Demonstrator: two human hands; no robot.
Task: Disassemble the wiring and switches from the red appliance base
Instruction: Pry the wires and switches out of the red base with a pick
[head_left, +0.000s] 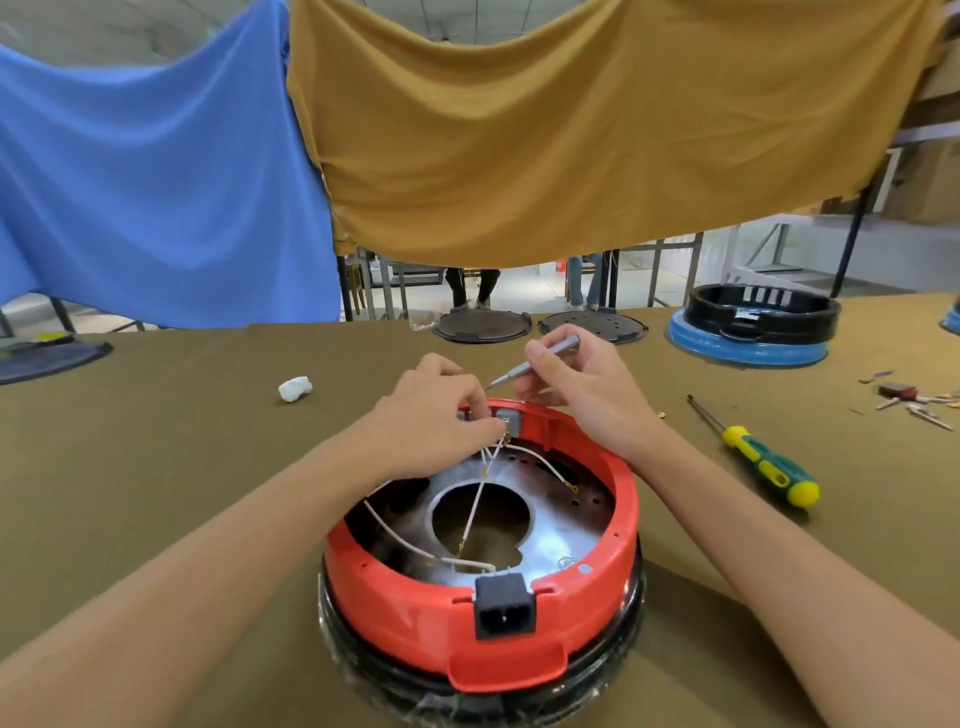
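Red base (519, 629) mid-table. Left hand (441, 415) pinching wires (475, 512) at far-rim switch (504, 415); right hand (576, 384) clamped round grey driver (535, 361). Thin, limp, probably fragile leads: best gripped at terminals.

You had the appliance base (480, 597) before you on the table (156, 467). Your left hand (434, 415) and right hand (582, 387) met over its far rim. A screwdriver (756, 457) lay right of the base, a wad (295, 388) far left, two discs (537, 326) behind.
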